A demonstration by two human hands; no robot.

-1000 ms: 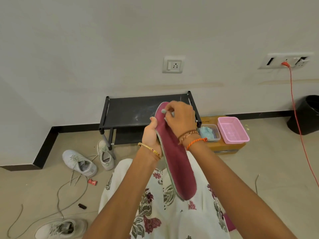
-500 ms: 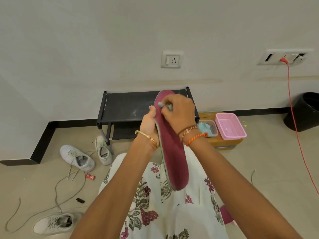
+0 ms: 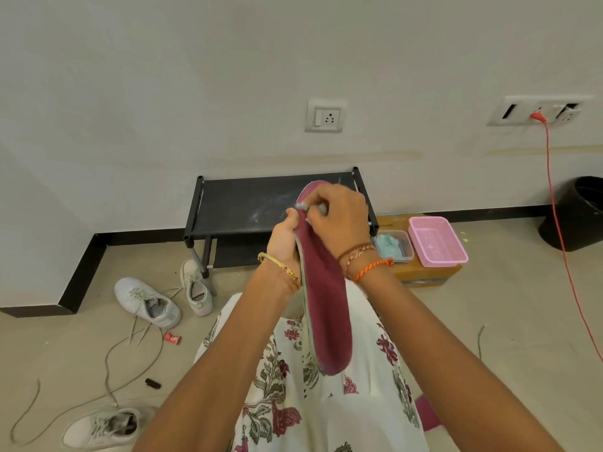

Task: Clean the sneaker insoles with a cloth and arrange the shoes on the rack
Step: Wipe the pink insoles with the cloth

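A maroon insole with a pale edge stands almost upright over my lap, toe end up. My left hand grips its left edge near the top from behind. My right hand covers the toe end, fingers curled and pinching it. No cloth shows in either hand. Behind the hands stands the black shoe rack, its top shelf bare. White sneakers lie on the floor: two by the rack's left leg and one at the lower left.
Loose laces trail over the floor at the left. Right of the rack, a cardboard box carries a pink basket and a clear tub with bluish cloth. A black bin and an orange cable are at the far right.
Both hands lifted the insole slightly against the rack, then lowered it a little. My right hand stayed on the toe end throughout, with both grips unchanged.
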